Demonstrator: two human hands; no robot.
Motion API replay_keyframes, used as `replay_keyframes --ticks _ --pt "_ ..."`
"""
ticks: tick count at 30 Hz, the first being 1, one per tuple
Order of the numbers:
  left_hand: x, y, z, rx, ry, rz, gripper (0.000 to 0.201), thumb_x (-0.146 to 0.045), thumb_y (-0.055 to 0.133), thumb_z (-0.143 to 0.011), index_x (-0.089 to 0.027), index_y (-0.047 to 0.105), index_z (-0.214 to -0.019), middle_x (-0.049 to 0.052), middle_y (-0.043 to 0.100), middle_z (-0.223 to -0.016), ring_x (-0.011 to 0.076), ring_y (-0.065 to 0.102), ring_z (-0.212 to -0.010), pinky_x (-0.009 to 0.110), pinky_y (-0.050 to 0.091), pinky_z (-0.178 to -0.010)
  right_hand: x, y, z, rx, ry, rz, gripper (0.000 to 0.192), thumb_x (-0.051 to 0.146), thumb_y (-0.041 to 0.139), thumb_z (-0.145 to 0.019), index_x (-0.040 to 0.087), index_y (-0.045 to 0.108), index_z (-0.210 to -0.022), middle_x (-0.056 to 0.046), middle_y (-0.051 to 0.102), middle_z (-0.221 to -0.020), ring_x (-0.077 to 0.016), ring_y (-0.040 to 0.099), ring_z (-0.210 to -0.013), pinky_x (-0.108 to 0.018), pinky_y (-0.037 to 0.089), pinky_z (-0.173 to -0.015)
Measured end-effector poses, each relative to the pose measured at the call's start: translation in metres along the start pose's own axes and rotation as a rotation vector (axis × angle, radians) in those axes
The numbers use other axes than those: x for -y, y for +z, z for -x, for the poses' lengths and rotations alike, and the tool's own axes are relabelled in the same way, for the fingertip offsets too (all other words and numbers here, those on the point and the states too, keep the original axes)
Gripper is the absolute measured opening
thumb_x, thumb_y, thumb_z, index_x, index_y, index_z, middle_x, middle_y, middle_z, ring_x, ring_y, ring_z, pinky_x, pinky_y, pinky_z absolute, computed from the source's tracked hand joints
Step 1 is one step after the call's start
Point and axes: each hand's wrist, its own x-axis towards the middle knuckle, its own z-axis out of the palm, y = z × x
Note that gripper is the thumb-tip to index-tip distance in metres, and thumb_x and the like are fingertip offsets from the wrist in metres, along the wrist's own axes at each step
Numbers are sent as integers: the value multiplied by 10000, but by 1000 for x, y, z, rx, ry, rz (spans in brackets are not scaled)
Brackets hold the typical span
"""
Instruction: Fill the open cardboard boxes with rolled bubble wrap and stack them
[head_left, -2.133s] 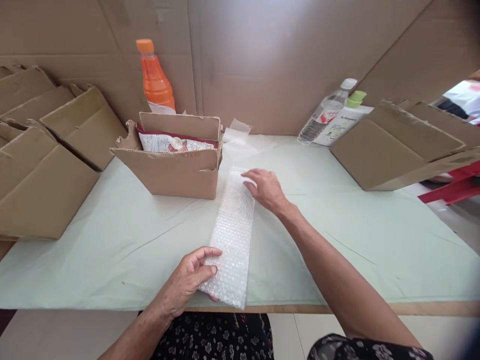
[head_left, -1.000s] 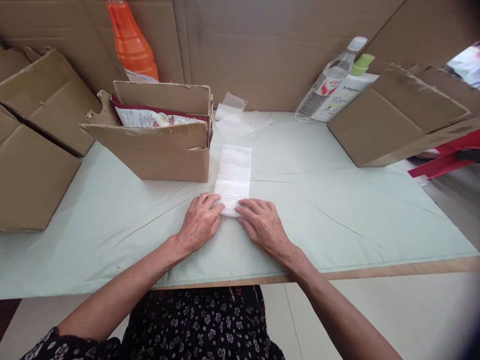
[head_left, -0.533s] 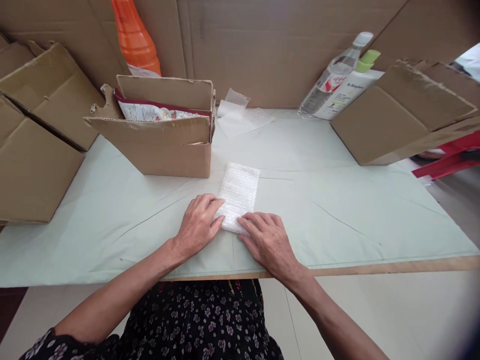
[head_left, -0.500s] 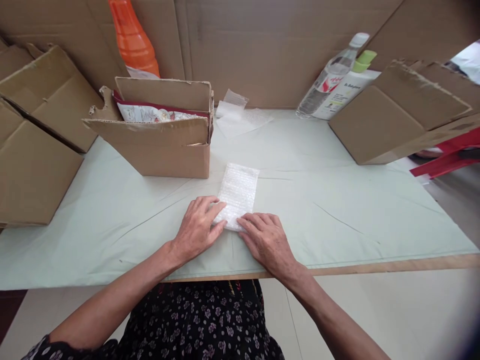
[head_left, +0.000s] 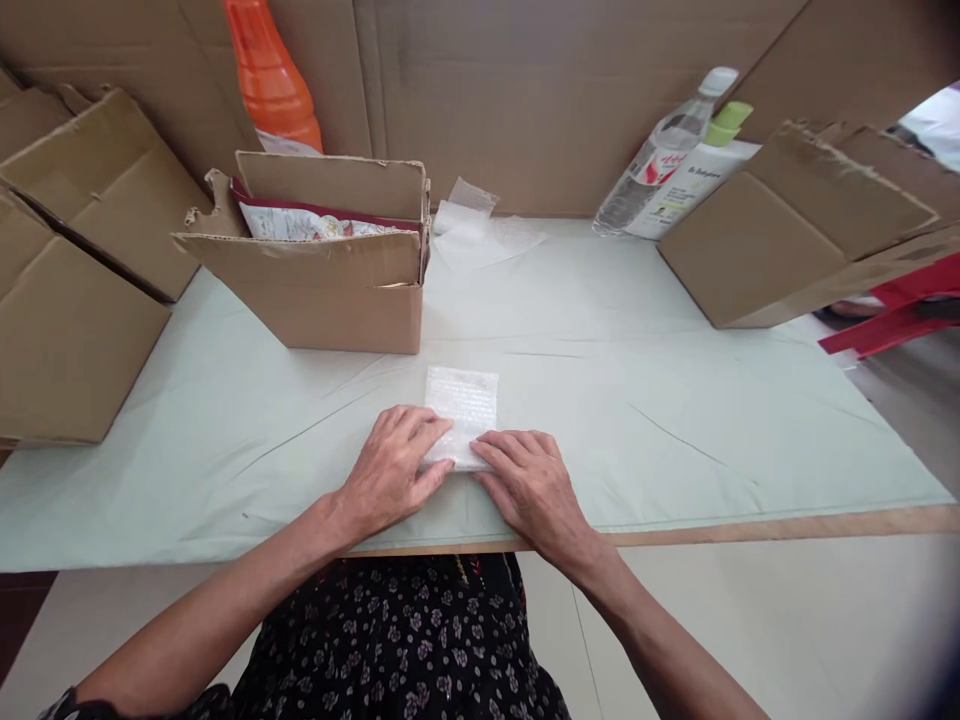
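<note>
A small, nearly square white bubble wrap packet (head_left: 463,397) lies flat on the cloth-covered table in front of me. My left hand (head_left: 397,462) grips its near left corner, fingers on top and thumb at the near edge. Opposite it, my right hand (head_left: 529,480) holds the near right corner in the same way, with its thumb low against the edge. Whether anything is wrapped inside the packet cannot be seen.
An open cardboard box (head_left: 352,300) with a printed bag in it stands beyond my left hand. Thin white wrapping pieces (head_left: 487,240) lie behind. An orange bottle (head_left: 274,85), a clear plastic bottle (head_left: 660,160), a white tube (head_left: 694,190) and more boxes (head_left: 772,240) line the back and sides.
The bubble wrap packet has become shorter, its far edge now nearer my hands, and it sits straighter. Both hands have shifted slightly toward me while staying on its near corners.
</note>
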Motion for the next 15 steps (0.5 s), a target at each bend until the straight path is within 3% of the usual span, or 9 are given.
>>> replay_keyframes --ticks 4,7,12,15 --pt "-13 -14 21 102 -7 129 332 -142 554 -949 -172 608 -1275 57 734 -982 219 631 -926 392 515 -867 4 -8 6 115 84 -261 222 221 576 -1002 214 666 -1205 -44 776 -969 -198 682 -862 -349 509 -802" --pt "-11 -12 22 107 -50 100 304 -175 560 -957 -171 629 -1254 52 741 -937 220 634 -887 388 521 -840 4 -7 5 158 130 -262 216 263 564 -1010 227 692 -1180 -49 780 -971 -207 690 -858 -361 524 -801" --pt "6 6 2 19 -170 -117 259 -222 549 -961 -160 676 -1177 105 722 -1025 263 641 -940 427 536 -859 -14 14 -17 93 182 26 355 362 549 -996 167 658 -1272 -178 684 -1291 -326 645 -1109 -474 510 -879" --pt "9 8 3 -42 -221 -117 312 -250 592 -936 -135 657 -1220 149 685 -1164 299 638 -1058 466 538 -926 -24 20 -23 115 173 30 454 454 566 -977 146 615 -1308 -216 580 -1448 -375 564 -1275 -536 477 -986"
